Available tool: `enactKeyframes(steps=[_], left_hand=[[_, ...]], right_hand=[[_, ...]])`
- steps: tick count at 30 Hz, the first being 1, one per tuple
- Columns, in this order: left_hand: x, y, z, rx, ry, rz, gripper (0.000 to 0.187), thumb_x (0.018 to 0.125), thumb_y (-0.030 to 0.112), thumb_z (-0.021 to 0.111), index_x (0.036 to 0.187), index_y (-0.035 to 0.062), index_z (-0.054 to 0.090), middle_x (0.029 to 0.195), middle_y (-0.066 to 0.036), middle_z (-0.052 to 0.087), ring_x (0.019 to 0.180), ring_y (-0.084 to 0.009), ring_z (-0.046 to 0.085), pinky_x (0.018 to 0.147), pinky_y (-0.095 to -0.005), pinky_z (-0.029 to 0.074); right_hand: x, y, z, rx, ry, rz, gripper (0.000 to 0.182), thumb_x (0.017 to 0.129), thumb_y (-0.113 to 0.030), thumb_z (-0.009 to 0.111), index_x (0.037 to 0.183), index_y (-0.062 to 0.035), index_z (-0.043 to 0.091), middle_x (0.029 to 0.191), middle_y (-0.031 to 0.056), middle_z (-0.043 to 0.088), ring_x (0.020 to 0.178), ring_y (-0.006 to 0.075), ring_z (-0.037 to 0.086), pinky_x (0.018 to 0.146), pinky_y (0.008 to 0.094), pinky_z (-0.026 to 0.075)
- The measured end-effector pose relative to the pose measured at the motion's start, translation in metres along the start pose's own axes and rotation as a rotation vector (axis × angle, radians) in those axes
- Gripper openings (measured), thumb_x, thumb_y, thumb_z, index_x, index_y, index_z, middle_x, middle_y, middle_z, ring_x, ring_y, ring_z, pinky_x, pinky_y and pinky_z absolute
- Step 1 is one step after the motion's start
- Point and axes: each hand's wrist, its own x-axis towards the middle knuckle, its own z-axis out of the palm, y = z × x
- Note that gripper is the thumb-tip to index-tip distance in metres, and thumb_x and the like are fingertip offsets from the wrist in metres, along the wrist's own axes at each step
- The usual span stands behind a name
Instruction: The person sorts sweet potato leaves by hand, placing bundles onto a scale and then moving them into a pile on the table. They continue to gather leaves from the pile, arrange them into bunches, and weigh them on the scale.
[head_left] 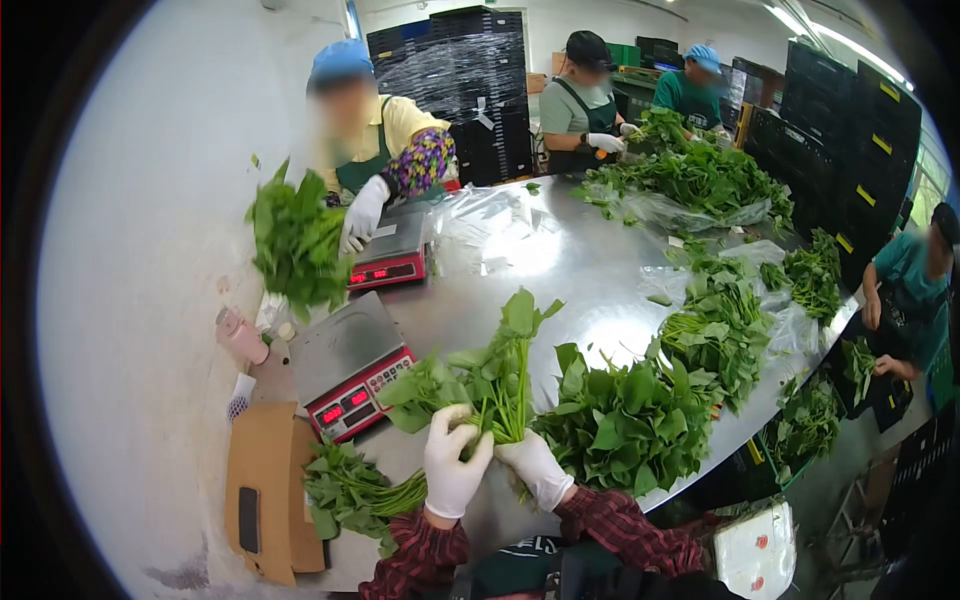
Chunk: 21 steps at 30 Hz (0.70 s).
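Observation:
Both of my hands wear white gloves and meet at a bunch of leafy greens [512,385] above the near side of the metal table. My right hand [538,470] is wrapped round the lower stems from the right. With curled fingers, my left hand [455,462] grips stems at the left of the same bunch, whose leaves spread up and to the left. A pile of greens [630,415] lies just right of my right hand. Left of my left hand is a smaller bunch [358,490], stems towards me.
A red scale [350,365] stands at the left, near a cardboard box [268,490] and a pink bottle [242,335]. Across from me, a co-worker's gloved hand [365,213] is near a second scale [390,262]. More greens [690,180] cover the far right of the table [480,300].

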Motion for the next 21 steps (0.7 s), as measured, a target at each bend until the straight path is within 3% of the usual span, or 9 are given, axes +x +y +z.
enactKeyframes(steps=[1,3,4,7,13,16,17,19,21], left_hand=[[-0.006,-0.003,0.001,0.000,-0.005,-0.003,0.012,0.073,0.002,0.066,0.073,0.0003,0.053,0.103,-0.016,0.058,0.084,-0.0266,0.059,0.071,-0.0323,0.047],[-0.015,-0.009,0.002,-0.531,-0.074,-0.162,0.015,0.073,0.004,0.065,0.070,0.0020,0.051,0.092,-0.011,0.061,0.089,-0.0237,0.058,0.080,-0.0328,0.046],[-0.021,-0.007,0.000,-0.789,-0.123,-0.439,0.015,0.078,0.002,0.060,0.073,0.0036,0.046,0.085,-0.009,0.060,0.085,-0.0204,0.058,0.080,-0.0325,0.046],[-0.020,-0.009,0.001,-1.104,0.021,-0.546,0.014,0.085,0.004,0.056,0.079,0.0046,0.044,0.077,-0.008,0.057,0.078,-0.0199,0.059,0.077,-0.0316,0.047],[-0.031,-0.032,0.013,-0.861,0.189,-0.670,0.021,0.086,0.001,0.061,0.077,0.0086,0.043,0.070,-0.001,0.051,0.061,-0.0096,0.053,0.056,-0.0225,0.042],[-0.040,-0.019,0.020,-0.656,0.201,-0.523,0.028,0.080,-0.008,0.059,0.066,0.0080,0.041,0.062,0.000,0.045,0.053,-0.0096,0.040,0.052,-0.0246,0.036],[-0.048,-0.009,0.017,-0.385,0.070,-0.332,0.031,0.077,-0.007,0.062,0.060,0.0066,0.040,0.057,-0.001,0.041,0.052,-0.0113,0.040,0.051,-0.0265,0.035],[-0.056,0.016,0.019,-0.327,-0.104,0.047,0.032,0.072,-0.005,0.065,0.058,0.0062,0.038,0.057,-0.006,0.038,0.050,-0.0126,0.039,0.048,-0.0291,0.033],[-0.069,0.028,0.035,-0.370,-0.190,0.049,0.032,0.072,-0.003,0.066,0.059,0.0060,0.038,0.056,-0.006,0.035,0.049,-0.0146,0.038,0.047,-0.0293,0.033]], right_hand=[[0.000,-0.004,-0.001,0.062,-0.032,0.034,0.034,0.074,-0.017,0.066,0.094,0.0071,0.054,0.068,0.0104,0.060,0.055,0.0151,0.055,0.050,0.0302,0.044],[-0.003,-0.009,-0.003,0.085,-0.027,0.035,0.030,0.074,-0.017,0.067,0.089,0.0063,0.055,0.066,0.0060,0.058,0.052,0.0110,0.052,0.047,0.0281,0.042],[-0.003,-0.009,-0.004,0.025,-0.060,0.088,0.030,0.075,-0.019,0.067,0.089,0.0053,0.057,0.066,0.0045,0.057,0.053,0.0098,0.051,0.046,0.0274,0.041],[-0.006,-0.017,-0.007,-0.036,-0.124,0.056,0.027,0.078,-0.022,0.069,0.087,0.0016,0.059,0.060,0.0017,0.054,0.047,0.0092,0.048,0.043,0.0254,0.038],[-0.020,-0.033,-0.014,0.248,-0.360,0.035,0.024,0.085,-0.029,0.064,0.088,-0.0056,0.065,0.058,-0.0020,0.051,0.048,0.0062,0.043,0.044,0.0222,0.034],[-0.012,-0.026,-0.011,0.342,-0.382,0.153,0.024,0.089,-0.030,0.061,0.087,-0.0059,0.066,0.061,-0.0008,0.053,0.048,0.0069,0.044,0.044,0.0226,0.033],[-0.009,-0.024,-0.010,0.353,-0.370,0.227,0.026,0.090,-0.030,0.059,0.087,-0.0054,0.066,0.063,0.0001,0.055,0.049,0.0071,0.045,0.044,0.0230,0.033],[-0.006,-0.025,-0.009,0.289,-0.359,0.192,0.023,0.087,-0.027,0.062,0.087,-0.0049,0.066,0.061,0.0002,0.055,0.049,0.0076,0.045,0.044,0.0234,0.034],[-0.005,-0.027,-0.007,0.157,-0.342,0.125,0.019,0.082,-0.022,0.067,0.086,-0.0040,0.066,0.059,0.0003,0.055,0.047,0.0085,0.045,0.044,0.0242,0.034]])
